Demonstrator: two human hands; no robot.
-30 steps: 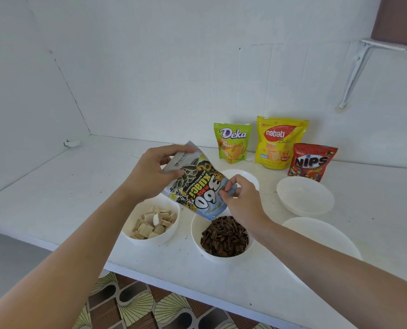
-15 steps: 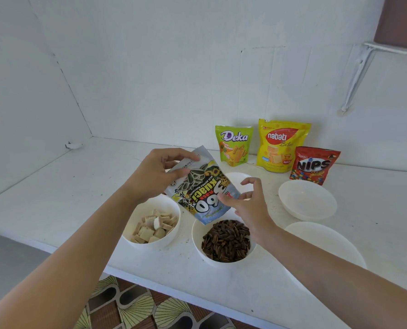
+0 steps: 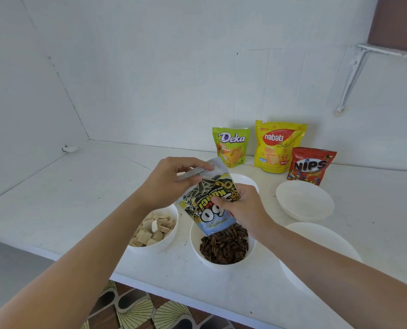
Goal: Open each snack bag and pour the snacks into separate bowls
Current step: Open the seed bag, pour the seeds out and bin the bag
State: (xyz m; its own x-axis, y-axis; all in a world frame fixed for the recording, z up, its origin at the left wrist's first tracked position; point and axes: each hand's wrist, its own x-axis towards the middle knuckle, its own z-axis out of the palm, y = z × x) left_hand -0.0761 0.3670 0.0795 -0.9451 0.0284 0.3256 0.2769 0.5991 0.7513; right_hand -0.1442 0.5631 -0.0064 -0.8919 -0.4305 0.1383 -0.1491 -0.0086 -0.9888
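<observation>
My left hand (image 3: 168, 181) grips the bottom end of the upturned sunflower seed bag (image 3: 206, 210), whose open mouth points down over a white bowl (image 3: 195, 241) filled with dark striped seeds (image 3: 223, 245). My right hand (image 3: 242, 207) holds the bag's right side, thumb on its front. To the left, a second white bowl (image 3: 171, 236) holds pale wafer pieces (image 3: 152, 230). At the back stand three sealed bags: green Deka (image 3: 231, 147), yellow Nabati (image 3: 278, 146), red Nips (image 3: 310, 166).
Empty white bowls sit at the right (image 3: 304, 200), at the near right under my forearm (image 3: 316, 236), and behind the seed bag (image 3: 247, 180). The white counter (image 3: 79, 198) meets white walls at back and left. A patterned floor (image 3: 138, 309) shows below its front edge.
My right hand has let go of the bag's corner, opened briefly, and closed on the bag's right side. The bag has tipped more steeply over the seed bowl.
</observation>
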